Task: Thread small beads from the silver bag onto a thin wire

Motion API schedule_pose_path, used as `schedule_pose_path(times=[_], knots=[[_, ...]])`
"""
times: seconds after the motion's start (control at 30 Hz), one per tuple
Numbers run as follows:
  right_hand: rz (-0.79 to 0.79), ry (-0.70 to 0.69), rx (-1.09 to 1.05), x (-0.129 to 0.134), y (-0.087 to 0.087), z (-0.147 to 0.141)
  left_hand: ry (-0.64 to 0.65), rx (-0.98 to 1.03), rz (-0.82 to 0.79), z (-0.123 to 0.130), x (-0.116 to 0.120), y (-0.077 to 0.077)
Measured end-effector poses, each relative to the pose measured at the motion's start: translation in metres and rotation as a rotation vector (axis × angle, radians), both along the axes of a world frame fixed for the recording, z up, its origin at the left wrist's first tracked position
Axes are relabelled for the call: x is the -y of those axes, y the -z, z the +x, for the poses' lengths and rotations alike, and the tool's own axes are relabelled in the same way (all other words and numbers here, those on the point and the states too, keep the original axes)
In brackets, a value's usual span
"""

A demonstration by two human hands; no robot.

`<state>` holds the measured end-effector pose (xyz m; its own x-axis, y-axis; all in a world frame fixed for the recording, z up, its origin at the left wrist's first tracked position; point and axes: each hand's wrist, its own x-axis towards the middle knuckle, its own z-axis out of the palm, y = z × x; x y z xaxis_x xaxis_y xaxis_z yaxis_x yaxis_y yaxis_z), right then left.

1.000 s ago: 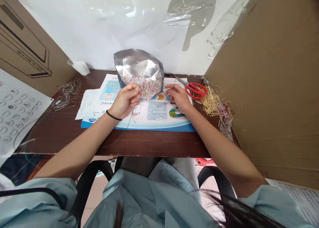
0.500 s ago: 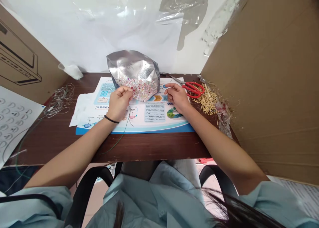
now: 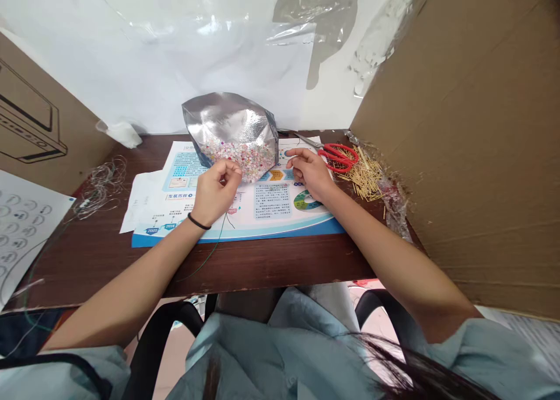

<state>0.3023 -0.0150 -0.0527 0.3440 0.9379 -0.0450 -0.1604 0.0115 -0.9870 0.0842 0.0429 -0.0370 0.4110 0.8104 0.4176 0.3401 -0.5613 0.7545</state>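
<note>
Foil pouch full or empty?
Partly full: the foil pouch shows small pink-and-white pieces heaped in its lower half, with bare foil above them.

Red-handled scissors (image 3: 339, 158) lie on the dark wood desk (image 3: 262, 266), just beside a loose pile of brass pins (image 3: 365, 175); a tangle of fine wire (image 3: 100, 187) sits near a printed sheet (image 3: 21, 237); a brown cardboard panel (image 3: 464, 126) stands alongside.

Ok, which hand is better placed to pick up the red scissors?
Probably the right hand: it sits just beside the scissors, with nothing between them. The left hand is farther away, in front of the silver bag.
</note>
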Motion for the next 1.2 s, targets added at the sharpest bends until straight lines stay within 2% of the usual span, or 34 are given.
schedule_pose_path(times=[0.2,0.3,0.37,0.5,0.57,0.73,1.07,1.17,1.2], knots=[[-0.005,0.004,0.087,0.0,0.0,-0.002,0.027,0.05,0.003,0.003,0.005,-0.001],[0.072,0.029,0.255,0.005,-0.001,-0.007,0.095,0.058,-0.074,0.006,0.01,0.0],[0.164,0.007,0.413,0.011,-0.003,-0.013,0.135,0.046,-0.067,0.007,0.015,0.002],[0.287,-0.218,0.622,0.022,-0.008,-0.028,0.167,-0.054,0.116,0.009,0.023,0.002],[0.295,-0.278,0.671,0.024,-0.009,-0.033,0.168,-0.091,0.164,0.009,0.025,0.0],[0.268,-0.236,0.765,0.024,-0.003,-0.037,0.125,-0.152,0.151,0.008,0.025,-0.004],[0.427,-0.192,0.914,0.022,0.006,-0.037,0.172,-0.197,0.159,0.009,0.025,0.0],[0.372,-0.171,0.92,0.022,0.006,-0.037,0.202,-0.202,0.212,0.0,0.009,-0.009],[0.35,-0.16,0.912,0.022,0.005,-0.037,0.149,-0.189,0.232,-0.005,0.001,-0.015]])
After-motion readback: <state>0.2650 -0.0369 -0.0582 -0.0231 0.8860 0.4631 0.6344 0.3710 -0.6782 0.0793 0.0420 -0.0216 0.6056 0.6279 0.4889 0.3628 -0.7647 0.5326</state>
